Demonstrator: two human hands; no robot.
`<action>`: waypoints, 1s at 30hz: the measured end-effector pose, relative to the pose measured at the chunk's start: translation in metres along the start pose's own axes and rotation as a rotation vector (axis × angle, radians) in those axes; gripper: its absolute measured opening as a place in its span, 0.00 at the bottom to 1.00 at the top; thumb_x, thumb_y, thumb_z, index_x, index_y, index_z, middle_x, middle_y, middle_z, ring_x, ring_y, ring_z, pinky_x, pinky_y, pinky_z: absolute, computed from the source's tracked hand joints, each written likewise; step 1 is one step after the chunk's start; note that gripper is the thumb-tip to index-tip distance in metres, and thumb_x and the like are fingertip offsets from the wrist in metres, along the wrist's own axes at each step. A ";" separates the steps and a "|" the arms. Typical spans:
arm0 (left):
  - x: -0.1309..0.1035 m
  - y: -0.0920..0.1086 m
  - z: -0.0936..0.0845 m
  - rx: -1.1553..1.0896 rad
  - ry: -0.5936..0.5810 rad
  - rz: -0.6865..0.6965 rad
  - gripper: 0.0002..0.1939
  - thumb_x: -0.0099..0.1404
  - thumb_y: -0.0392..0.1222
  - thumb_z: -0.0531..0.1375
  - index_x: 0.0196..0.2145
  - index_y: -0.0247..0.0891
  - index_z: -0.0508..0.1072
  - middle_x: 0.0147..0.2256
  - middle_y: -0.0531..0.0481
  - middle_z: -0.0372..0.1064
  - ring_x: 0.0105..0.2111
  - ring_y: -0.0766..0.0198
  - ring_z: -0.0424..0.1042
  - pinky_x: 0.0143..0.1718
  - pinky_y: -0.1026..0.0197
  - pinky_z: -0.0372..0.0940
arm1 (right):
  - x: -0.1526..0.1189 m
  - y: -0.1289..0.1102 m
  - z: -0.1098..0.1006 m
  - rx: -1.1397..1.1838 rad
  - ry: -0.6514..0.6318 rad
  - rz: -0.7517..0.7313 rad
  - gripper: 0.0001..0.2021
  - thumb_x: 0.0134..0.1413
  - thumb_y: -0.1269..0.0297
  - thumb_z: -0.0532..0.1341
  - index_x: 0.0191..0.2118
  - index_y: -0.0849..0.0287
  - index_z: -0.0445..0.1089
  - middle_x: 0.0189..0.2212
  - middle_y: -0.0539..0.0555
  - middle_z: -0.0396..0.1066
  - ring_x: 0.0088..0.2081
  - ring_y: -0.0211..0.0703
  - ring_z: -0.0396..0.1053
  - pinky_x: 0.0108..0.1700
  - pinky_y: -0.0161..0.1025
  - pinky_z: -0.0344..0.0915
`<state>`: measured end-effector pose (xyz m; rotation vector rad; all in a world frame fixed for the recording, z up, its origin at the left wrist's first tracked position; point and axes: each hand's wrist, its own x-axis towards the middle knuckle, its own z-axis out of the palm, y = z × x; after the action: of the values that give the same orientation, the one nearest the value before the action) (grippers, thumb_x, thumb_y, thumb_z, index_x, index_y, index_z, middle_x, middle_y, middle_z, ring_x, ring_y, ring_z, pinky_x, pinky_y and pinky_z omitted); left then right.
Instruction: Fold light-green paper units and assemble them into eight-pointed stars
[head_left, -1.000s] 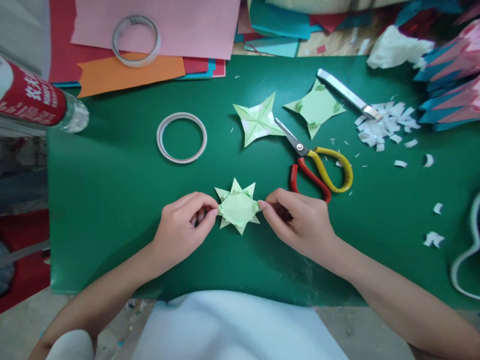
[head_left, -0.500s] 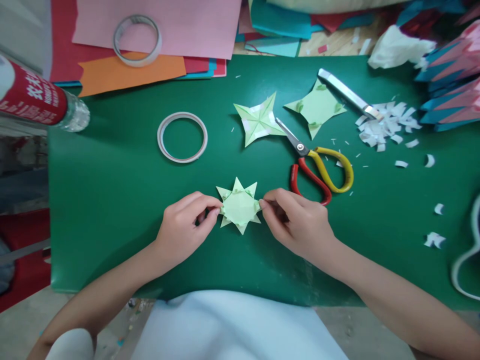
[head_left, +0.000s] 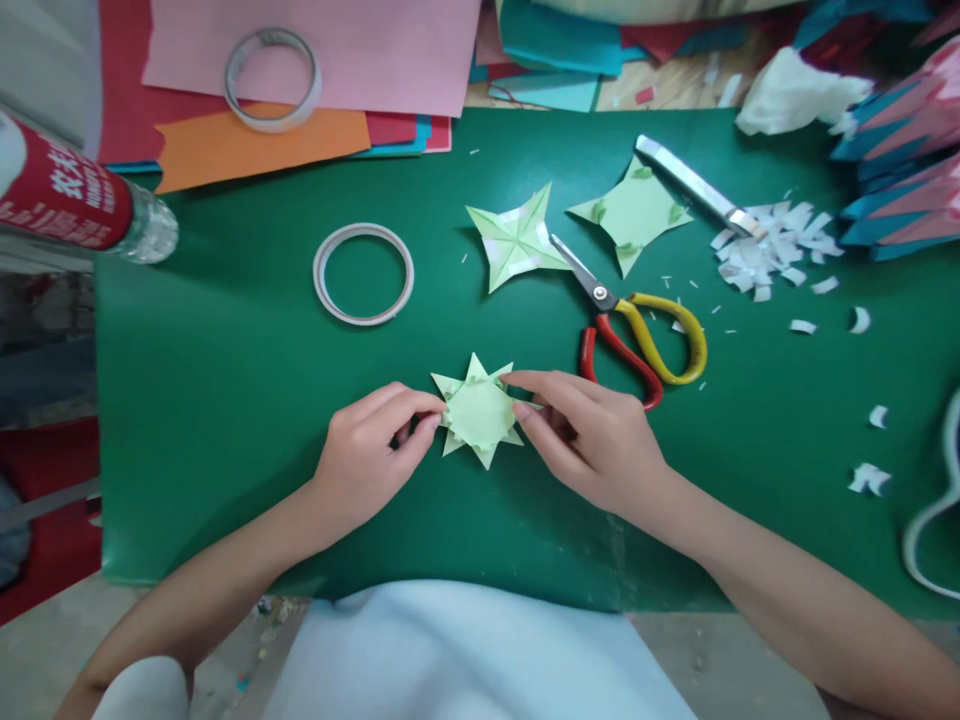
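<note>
A pale green paper star with several points (head_left: 480,412) lies on the green table (head_left: 247,400) between my hands. My left hand (head_left: 379,450) pinches its left tip between thumb and index finger. At the star's right side is my right hand (head_left: 600,435), its index finger reaching to the upper right point and its thumb on the right edge, the two apart. Behind the star lie two four-pointed green paper pieces, one with white strips (head_left: 519,240) and one plain side up (head_left: 634,215). Scissors with red and yellow handles (head_left: 637,335) rest beyond my right hand.
A tape roll (head_left: 321,275) lies at centre left, another (head_left: 232,85) on coloured paper (head_left: 262,145). A bottle (head_left: 82,200) is at the left. White scraps (head_left: 772,250), a metal cutter (head_left: 690,185) and pink-blue folded paper (head_left: 907,200) are at the right.
My right index finger has opened away from the thumb and moved up and left onto the star's upper right point. The star's right tip now shows between them. My left hand keeps its pinch.
</note>
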<state>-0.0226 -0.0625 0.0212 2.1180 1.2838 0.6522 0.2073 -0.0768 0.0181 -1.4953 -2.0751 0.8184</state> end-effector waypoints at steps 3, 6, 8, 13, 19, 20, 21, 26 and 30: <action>0.000 0.000 0.001 0.007 0.001 0.003 0.06 0.64 0.30 0.60 0.34 0.38 0.74 0.26 0.58 0.68 0.22 0.76 0.61 0.25 0.71 0.58 | 0.001 -0.001 0.000 0.005 0.000 -0.007 0.11 0.64 0.65 0.56 0.48 0.60 0.70 0.29 0.51 0.73 0.21 0.32 0.63 0.25 0.32 0.58; 0.001 -0.001 0.001 0.012 0.006 0.007 0.05 0.64 0.30 0.60 0.34 0.38 0.74 0.26 0.58 0.69 0.22 0.76 0.61 0.25 0.71 0.58 | 0.001 -0.002 -0.001 0.006 0.003 -0.008 0.10 0.64 0.64 0.56 0.47 0.59 0.70 0.30 0.51 0.73 0.20 0.31 0.63 0.25 0.31 0.59; 0.001 -0.001 0.002 0.016 0.011 0.007 0.05 0.64 0.30 0.60 0.34 0.38 0.74 0.26 0.57 0.69 0.22 0.76 0.61 0.25 0.71 0.58 | 0.001 -0.002 -0.001 0.003 -0.002 -0.002 0.10 0.64 0.64 0.56 0.47 0.59 0.70 0.30 0.51 0.73 0.21 0.31 0.64 0.25 0.31 0.59; 0.001 -0.001 0.003 0.025 0.024 0.003 0.06 0.64 0.30 0.59 0.33 0.37 0.74 0.27 0.57 0.71 0.21 0.76 0.62 0.25 0.71 0.59 | 0.001 -0.002 0.000 -0.018 0.004 -0.021 0.10 0.63 0.64 0.56 0.47 0.60 0.70 0.30 0.51 0.74 0.21 0.31 0.65 0.25 0.30 0.59; -0.001 -0.001 0.004 0.060 0.038 0.008 0.07 0.64 0.30 0.58 0.34 0.38 0.74 0.28 0.56 0.72 0.21 0.76 0.62 0.25 0.71 0.60 | 0.000 -0.002 0.002 -0.093 0.011 -0.011 0.10 0.64 0.63 0.56 0.46 0.59 0.70 0.30 0.51 0.74 0.21 0.31 0.63 0.23 0.30 0.57; -0.002 -0.001 0.004 0.063 0.038 0.008 0.07 0.64 0.30 0.58 0.34 0.38 0.74 0.28 0.56 0.72 0.21 0.76 0.62 0.25 0.71 0.60 | 0.000 -0.002 0.003 -0.108 0.016 -0.014 0.10 0.64 0.62 0.57 0.46 0.59 0.70 0.29 0.51 0.74 0.21 0.31 0.63 0.23 0.30 0.57; -0.002 -0.002 0.004 0.063 0.038 0.008 0.07 0.64 0.30 0.58 0.34 0.38 0.74 0.28 0.56 0.72 0.21 0.76 0.63 0.25 0.71 0.60 | 0.000 -0.002 0.003 -0.118 0.021 -0.019 0.10 0.64 0.62 0.57 0.46 0.59 0.70 0.29 0.51 0.74 0.22 0.31 0.63 0.24 0.30 0.57; -0.002 -0.002 0.005 0.104 0.037 0.040 0.07 0.64 0.30 0.57 0.34 0.38 0.73 0.28 0.56 0.71 0.21 0.75 0.62 0.26 0.70 0.59 | -0.001 -0.002 0.005 -0.145 0.034 -0.030 0.10 0.64 0.63 0.57 0.46 0.59 0.70 0.29 0.50 0.73 0.23 0.31 0.65 0.24 0.30 0.58; -0.004 -0.004 0.007 0.189 0.068 0.125 0.09 0.65 0.29 0.57 0.38 0.39 0.75 0.29 0.55 0.72 0.24 0.74 0.66 0.27 0.70 0.60 | -0.002 -0.002 0.006 -0.160 0.037 -0.023 0.10 0.64 0.62 0.57 0.46 0.59 0.70 0.30 0.50 0.73 0.23 0.31 0.65 0.24 0.29 0.59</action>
<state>-0.0222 -0.0659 0.0130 2.3637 1.3021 0.6839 0.2023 -0.0800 0.0155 -1.5527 -2.1693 0.6238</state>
